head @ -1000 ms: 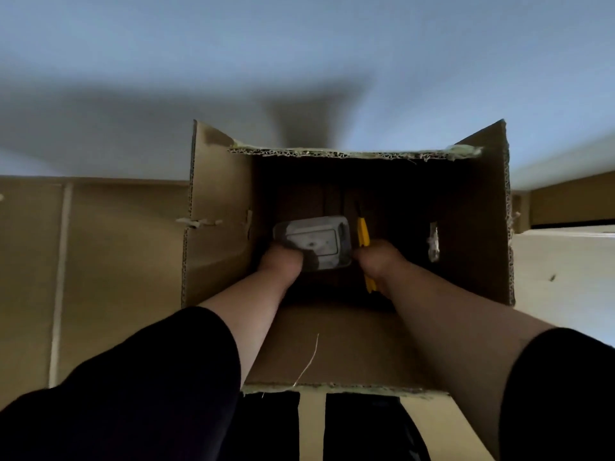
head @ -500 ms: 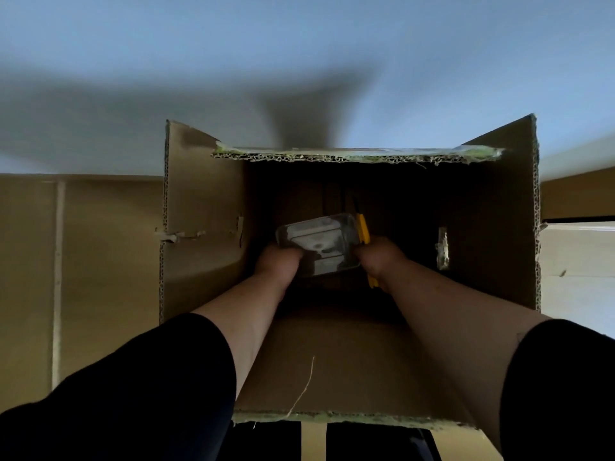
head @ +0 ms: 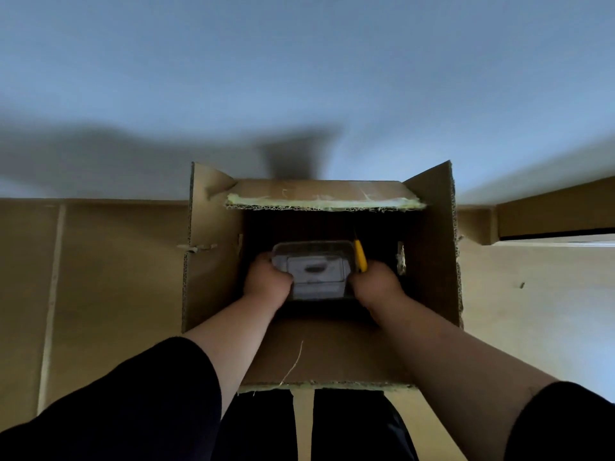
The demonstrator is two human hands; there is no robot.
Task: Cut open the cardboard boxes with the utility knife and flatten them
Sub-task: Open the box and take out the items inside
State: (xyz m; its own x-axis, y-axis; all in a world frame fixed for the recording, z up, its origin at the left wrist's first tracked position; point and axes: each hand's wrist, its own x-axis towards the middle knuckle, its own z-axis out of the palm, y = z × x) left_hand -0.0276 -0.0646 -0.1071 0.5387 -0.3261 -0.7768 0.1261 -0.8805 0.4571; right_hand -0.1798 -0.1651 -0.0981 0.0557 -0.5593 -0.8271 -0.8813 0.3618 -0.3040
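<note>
An open brown cardboard box (head: pixel 213 274) stands in front of me with its four flaps spread out. Both my hands reach down into it. My left hand (head: pixel 266 282) grips the left end of a clear plastic container (head: pixel 314 271) with a white label. My right hand (head: pixel 377 284) holds the container's right end and also grips a yellow utility knife (head: pixel 360 258), whose tip points up and away from me. The box's inside is dark and its floor is hidden.
Flattened cardboard (head: pixel 93 287) lies on the floor to the left of the box. More cardboard pieces (head: pixel 552 217) lie at the right. A pale wall (head: pixel 299 78) rises behind the box. My legs in dark trousers (head: pixel 349 427) are below the near flap.
The container has come up higher and closer to me between my hands. The box now looks lower and its far flap tilts so its top face shows.
</note>
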